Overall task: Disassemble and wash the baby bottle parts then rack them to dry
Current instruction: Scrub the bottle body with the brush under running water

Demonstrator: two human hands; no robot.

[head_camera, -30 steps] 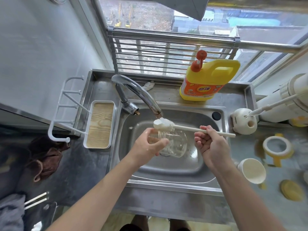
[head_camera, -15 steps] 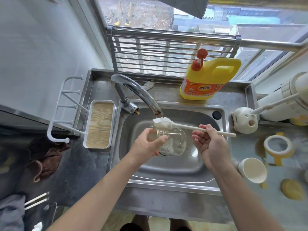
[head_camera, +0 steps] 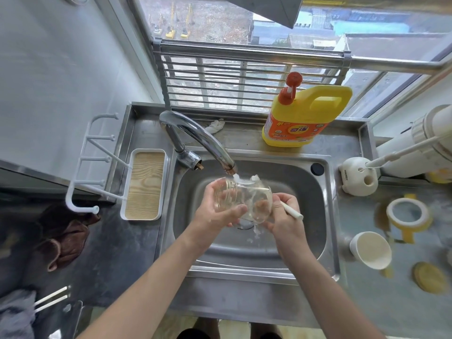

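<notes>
Over the steel sink (head_camera: 322,216) my left hand (head_camera: 215,211) grips the clear glass baby bottle (head_camera: 242,199) lying on its side under the faucet (head_camera: 195,140). Its mouth points left. My right hand (head_camera: 283,216) holds the white handle of a bottle brush (head_camera: 292,212) and also touches the bottle's base. The brush's foamy head shows by the spout above the bottle. A white drying rack with pegs (head_camera: 93,167) and a wood-lined tray (head_camera: 144,184) stands left of the sink.
A yellow detergent jug (head_camera: 303,118) sits behind the sink. On the right counter are a white brush holder (head_camera: 357,177), a white cup (head_camera: 371,250), a yellow-white ring (head_camera: 408,216) and a yellow disc (head_camera: 430,277). A brown cloth (head_camera: 63,238) lies at the left.
My right hand moved in from the right to the bottle's base, and the brush swung from level above the bottle to slanting against it. The bottle turned onto its side.
</notes>
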